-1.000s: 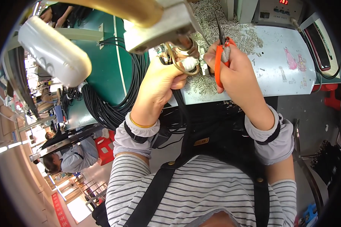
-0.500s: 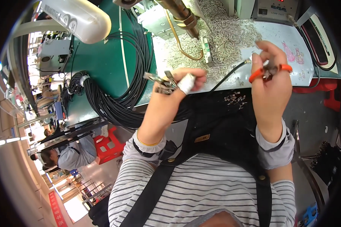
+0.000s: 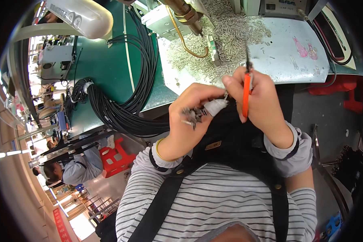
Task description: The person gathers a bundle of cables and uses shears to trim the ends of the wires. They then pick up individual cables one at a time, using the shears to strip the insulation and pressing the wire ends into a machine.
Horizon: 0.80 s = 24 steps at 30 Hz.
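Observation:
My left hand [image 3: 193, 109] is closed, with white wrapping [image 3: 216, 107] on its thumb. Several small metal pieces [image 3: 193, 116] jut from between its fingers, blurred. At its fingertips a small metallic end [image 3: 226, 95] is pinched; what it belongs to is mostly hidden. Close on the right, my right hand [image 3: 260, 99] grips orange-handled pliers [image 3: 247, 94], their dark narrow tip pointing away from me over the table edge. The fingertips of both hands nearly meet above my black apron [image 3: 238, 137].
Heaps of small metal pins [image 3: 230, 36] cover the white work surface [image 3: 280, 52], below a machine head [image 3: 185, 16]. A coil of black cable [image 3: 121, 117] hangs over the green table [image 3: 101, 60]. A red stool [image 3: 117, 155] and a seated person [image 3: 82, 165] are at left.
My hands have come together: the left moved right, the right moved left and nearer. The pliers have turned to point away. The black cable stretched between the hands no longer shows.

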Available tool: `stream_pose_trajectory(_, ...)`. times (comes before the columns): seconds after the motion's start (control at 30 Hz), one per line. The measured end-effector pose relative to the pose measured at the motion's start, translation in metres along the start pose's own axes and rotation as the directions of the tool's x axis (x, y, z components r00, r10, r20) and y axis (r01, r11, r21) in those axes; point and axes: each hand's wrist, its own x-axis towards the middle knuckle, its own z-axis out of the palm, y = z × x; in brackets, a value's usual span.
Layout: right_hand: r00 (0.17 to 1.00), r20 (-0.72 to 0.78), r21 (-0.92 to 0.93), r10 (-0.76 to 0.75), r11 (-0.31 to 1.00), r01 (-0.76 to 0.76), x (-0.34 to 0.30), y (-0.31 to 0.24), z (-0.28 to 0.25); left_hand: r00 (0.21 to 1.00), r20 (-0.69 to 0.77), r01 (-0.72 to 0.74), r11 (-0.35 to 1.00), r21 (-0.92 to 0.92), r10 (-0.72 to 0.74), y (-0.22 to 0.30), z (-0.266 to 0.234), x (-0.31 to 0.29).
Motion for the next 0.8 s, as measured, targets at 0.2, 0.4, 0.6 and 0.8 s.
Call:
stream_pose_trajectory(0.2,0.954,0.295,0.297,0.055,0.943,-0.147,0.000,0.010,0.005,0.941,-0.156,-0.297,0.953,0.054,0.302,-0.022,0.003,0.007)
stream_pose_trajectory(0.4,0.432,0.269,-0.656,-0.861,0.164,0.737,0.015,0.028,-0.004,0.873,0.262,0.462,0.525,-0.715,-0.412,0.000,-0.011,0.009)
stream_pose_trajectory(0.6,0.446,0.347,-0.560,-0.825,0.199,0.804,0.015,0.023,-0.015,0.816,0.306,0.559,0.535,-0.633,-0.490,0.001,-0.016,0.007)
stream_pose_trajectory(0.8,0.585,0.317,-0.613,-0.746,0.310,0.727,0.004,0.027,-0.010,0.930,0.106,0.358,0.798,-0.485,-0.353,-0.005,-0.001,0.001)
